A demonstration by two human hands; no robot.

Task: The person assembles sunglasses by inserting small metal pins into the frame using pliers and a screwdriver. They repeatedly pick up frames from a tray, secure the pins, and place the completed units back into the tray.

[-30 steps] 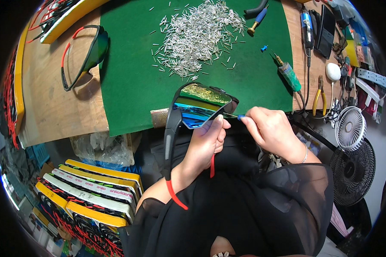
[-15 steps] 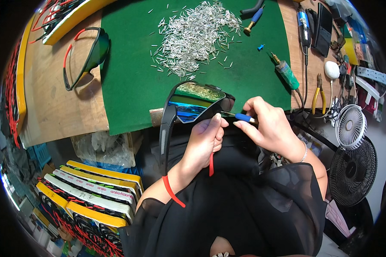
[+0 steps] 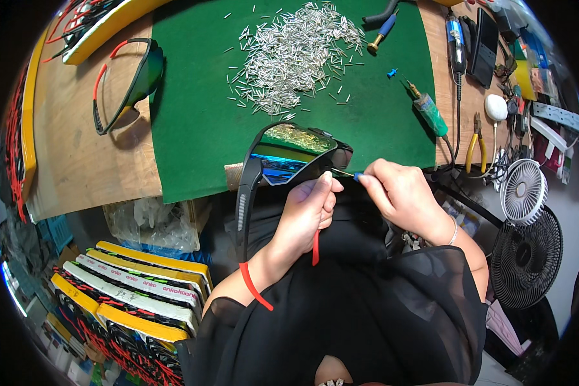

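My left hand (image 3: 310,209) is closed on a pair of black wraparound sunglasses (image 3: 294,152) with a mirrored blue-yellow lens and red temple tips, held over the table's front edge. Closed around the blue handle of a small screwdriver (image 3: 347,174), my right hand (image 3: 399,193) points its thin metal shaft leftward at the frame beside my left thumb. Exactly where the tip touches is hidden. Beyond the glasses, many small silver metal pins (image 3: 289,61) lie heaped on a green mat (image 3: 199,148).
Another pair of sunglasses (image 3: 135,90) rests at the mat's left edge. To the right lie a green-handled tool (image 3: 430,114), yellow-handled pliers (image 3: 476,148) and a white fan (image 3: 524,192). Stacked yellow-edged boxes (image 3: 135,289) of glasses stand lower left.
My right hand has shifted its grip; its fingers now cover most of the screwdriver's blue handle, leaving more shaft visible. My left hand and the sunglasses stay nearly in place.
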